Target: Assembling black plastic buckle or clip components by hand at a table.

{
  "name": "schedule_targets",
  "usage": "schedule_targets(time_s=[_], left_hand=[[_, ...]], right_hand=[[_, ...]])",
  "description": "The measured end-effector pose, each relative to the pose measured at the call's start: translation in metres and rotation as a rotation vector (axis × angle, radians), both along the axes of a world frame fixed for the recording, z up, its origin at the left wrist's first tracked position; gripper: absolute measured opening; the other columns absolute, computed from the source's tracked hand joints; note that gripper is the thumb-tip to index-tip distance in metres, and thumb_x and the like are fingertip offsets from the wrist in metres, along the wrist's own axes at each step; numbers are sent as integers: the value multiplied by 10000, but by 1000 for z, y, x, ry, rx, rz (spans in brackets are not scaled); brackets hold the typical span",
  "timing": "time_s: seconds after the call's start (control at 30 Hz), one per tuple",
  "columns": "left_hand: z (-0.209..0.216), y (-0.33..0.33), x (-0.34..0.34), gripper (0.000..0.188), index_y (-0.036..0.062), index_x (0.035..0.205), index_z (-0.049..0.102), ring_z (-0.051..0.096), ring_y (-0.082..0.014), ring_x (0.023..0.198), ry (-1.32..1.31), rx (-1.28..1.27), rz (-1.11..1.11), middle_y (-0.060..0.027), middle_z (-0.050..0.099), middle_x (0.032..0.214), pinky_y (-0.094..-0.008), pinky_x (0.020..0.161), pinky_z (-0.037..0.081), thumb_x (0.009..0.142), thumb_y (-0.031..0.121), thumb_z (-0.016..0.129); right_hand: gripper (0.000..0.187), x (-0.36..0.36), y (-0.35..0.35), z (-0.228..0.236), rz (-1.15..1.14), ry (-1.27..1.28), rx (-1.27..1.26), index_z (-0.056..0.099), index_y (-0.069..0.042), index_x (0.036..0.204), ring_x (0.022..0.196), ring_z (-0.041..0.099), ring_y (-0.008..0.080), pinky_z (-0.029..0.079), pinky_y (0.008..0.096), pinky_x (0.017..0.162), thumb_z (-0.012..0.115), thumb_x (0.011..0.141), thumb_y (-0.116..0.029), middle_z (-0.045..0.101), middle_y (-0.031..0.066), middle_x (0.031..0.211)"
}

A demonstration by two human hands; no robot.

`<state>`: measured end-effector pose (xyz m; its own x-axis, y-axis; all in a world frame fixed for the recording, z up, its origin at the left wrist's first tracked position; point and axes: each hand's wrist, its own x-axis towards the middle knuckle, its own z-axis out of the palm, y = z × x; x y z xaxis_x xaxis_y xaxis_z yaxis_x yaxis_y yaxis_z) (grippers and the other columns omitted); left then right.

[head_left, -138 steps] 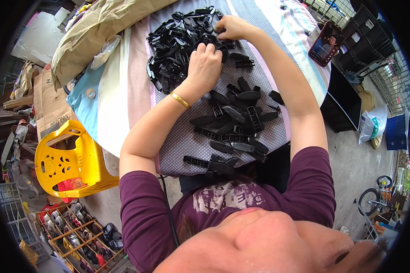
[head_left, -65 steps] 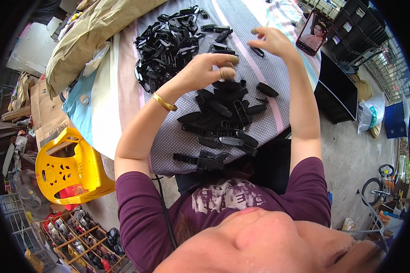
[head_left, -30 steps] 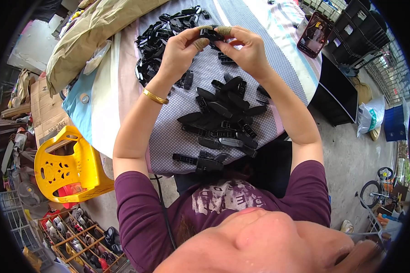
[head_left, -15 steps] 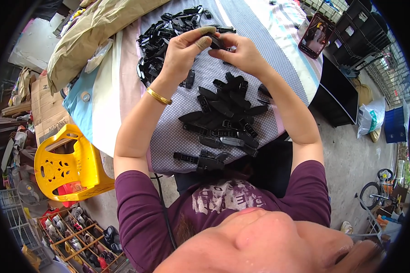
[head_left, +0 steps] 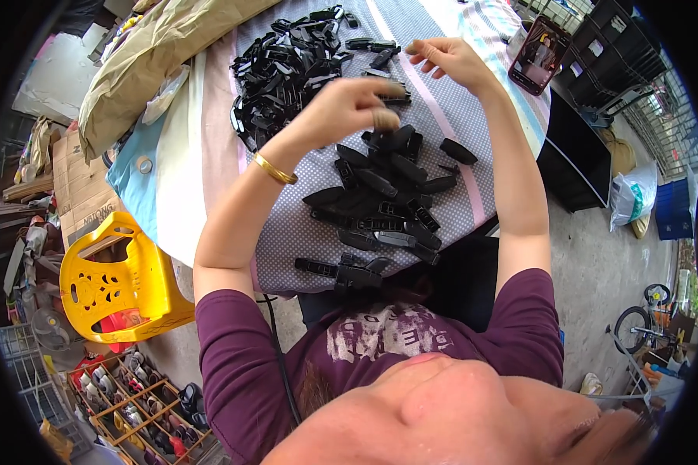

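Has a loose pile of black clips [head_left: 376, 183] on the near part of the patterned tablecloth [head_left: 279, 232], with a bigger black heap [head_left: 287, 77] at the far left and a short row of clips [head_left: 384, 56] to the right of that heap. Holds the left hand [head_left: 343, 110], blurred, above the far end of the near pile, with thumb and finger parted and nothing seen between them. Lifts the right hand [head_left: 457, 62] farther right, fingers loosely bent, gripping nothing visible. Wears a gold bangle [head_left: 275, 169] on the left wrist. Has a phone [head_left: 540, 56] at the far right, brown paper [head_left: 147, 85] at the far left, and a yellow chair [head_left: 124, 287] at the near left.
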<state>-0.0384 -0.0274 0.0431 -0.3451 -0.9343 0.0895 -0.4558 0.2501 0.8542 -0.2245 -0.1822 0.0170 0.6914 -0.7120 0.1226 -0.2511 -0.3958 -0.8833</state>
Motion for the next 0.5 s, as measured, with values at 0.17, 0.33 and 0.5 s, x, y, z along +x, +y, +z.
schedule_targets(time_s=[0.17,0.33,0.5], left_hand=[[-32,-18,-17,316,80,1081,616,566,-129,720,67,14,106,-59,635,808,-259,689,468,782,181,647],[-58,-31,-10,272,72,951,626,484,-299,921,-449,-656,209,-89,548,954,-342,817,435,680,76,643],[-60,-26,-14,225,22,908,586,493,-271,883,-623,-840,187,-111,526,925,-341,810,447,693,47,525]], right_hand=[[258,19,-24,-34,-99,7,-376,678,-86,922,662,620,180,492,290,593,625,779,-294,658,70,746],[258,55,-23,-32,-265,162,-815,671,-143,942,814,611,267,485,348,741,654,730,-289,635,112,947],[273,98,-35,-22,-27,99,-957,652,-166,988,1031,523,286,416,366,889,622,758,-309,625,82,985]])
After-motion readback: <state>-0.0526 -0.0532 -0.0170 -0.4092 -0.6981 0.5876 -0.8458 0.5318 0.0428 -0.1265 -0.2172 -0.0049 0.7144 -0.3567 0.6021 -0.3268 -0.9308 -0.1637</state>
